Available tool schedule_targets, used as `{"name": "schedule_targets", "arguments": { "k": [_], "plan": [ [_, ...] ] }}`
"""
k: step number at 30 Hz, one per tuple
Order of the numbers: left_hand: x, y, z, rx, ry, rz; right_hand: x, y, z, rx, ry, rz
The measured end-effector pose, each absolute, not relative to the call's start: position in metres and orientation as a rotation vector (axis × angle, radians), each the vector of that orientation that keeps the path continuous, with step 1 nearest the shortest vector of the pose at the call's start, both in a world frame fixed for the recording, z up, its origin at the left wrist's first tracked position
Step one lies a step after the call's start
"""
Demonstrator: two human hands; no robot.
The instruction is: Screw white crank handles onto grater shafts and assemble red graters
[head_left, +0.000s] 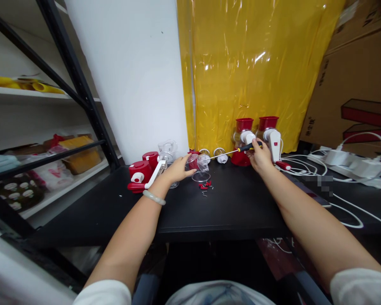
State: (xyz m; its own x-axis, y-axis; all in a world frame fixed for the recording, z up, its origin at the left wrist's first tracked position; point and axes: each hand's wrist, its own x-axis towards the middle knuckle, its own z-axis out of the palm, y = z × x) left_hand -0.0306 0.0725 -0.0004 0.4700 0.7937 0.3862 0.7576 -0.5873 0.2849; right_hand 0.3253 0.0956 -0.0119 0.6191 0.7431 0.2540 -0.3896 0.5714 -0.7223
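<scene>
My left hand (177, 169) rests on the black table (228, 207) and touches a clear plastic part with a red piece (199, 165). My right hand (259, 156) grips the black and yellow handle of a screwdriver (233, 152), whose shaft points left toward that clear part. Small red clips and screws (205, 187) lie just in front of the clear part. A pale bangle sits on my left wrist.
Two red and white hand-crank units (256, 137) stand behind my right hand, another lies at the left (142, 174) beside a clear cup (167, 151). White cables and power strips (346, 167) spread at right. A black shelf rack (82, 97) stands left, a yellow sheet behind.
</scene>
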Motion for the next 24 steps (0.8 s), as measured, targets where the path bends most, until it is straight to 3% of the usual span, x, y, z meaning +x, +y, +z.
{"name": "schedule_targets", "arguments": {
  "k": [11, 24],
  "plan": [
    [-0.0284, 0.0668, 0.0022, 2.621, 1.418, 0.718, 0.3193, 0.0866, -0.0016, -0.551, -0.538, 0.921],
    [-0.0274, 0.0662, 0.003, 2.622, 1.425, 0.691, 0.3229, 0.0946, -0.0105, -0.682, -0.576, 0.647]
  ]
}}
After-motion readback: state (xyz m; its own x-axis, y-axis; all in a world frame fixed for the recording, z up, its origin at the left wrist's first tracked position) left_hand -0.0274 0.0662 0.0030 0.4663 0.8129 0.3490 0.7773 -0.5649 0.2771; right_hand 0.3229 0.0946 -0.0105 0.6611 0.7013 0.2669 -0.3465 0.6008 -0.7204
